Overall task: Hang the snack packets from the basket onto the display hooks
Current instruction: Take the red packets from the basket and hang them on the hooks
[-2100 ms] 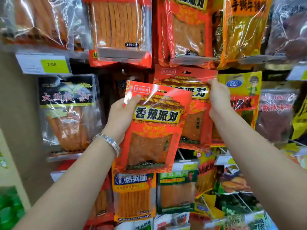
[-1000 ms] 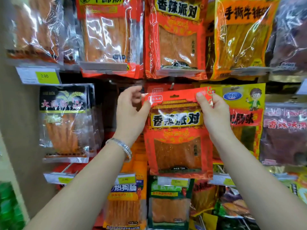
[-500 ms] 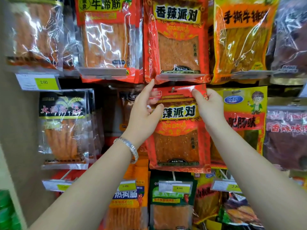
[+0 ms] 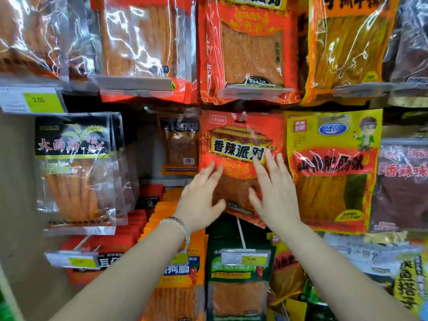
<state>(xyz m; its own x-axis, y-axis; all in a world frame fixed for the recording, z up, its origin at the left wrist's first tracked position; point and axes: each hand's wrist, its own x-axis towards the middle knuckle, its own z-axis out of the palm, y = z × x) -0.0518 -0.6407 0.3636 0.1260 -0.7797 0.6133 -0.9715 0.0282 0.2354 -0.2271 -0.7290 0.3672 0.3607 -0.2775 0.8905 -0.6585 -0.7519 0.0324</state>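
Observation:
A red snack packet (image 4: pixel 240 144) with black lettering on a yellow band hangs on a white display hook (image 4: pixel 242 117) in the middle row. The hook's tip pokes out through the hole at the packet's top. My left hand (image 4: pixel 201 200) lies with straight fingers against the packet's lower left part. My right hand (image 4: pixel 275 193) lies flat with spread fingers over its lower right part. Neither hand grips anything. The basket is out of view.
Packets crowd the wall on all sides: a yellow one (image 4: pixel 333 170) to the right, a clear black-labelled one (image 4: pixel 74 172) to the left, red and orange ones above. An empty hook (image 4: pixel 150 110) sticks out left of the red packet. Price tags (image 4: pixel 245 257) hang below.
Both hands have let go of the packet's top corners and dropped to its lower half with fingers straight. The packet now hangs from the hook on its own.

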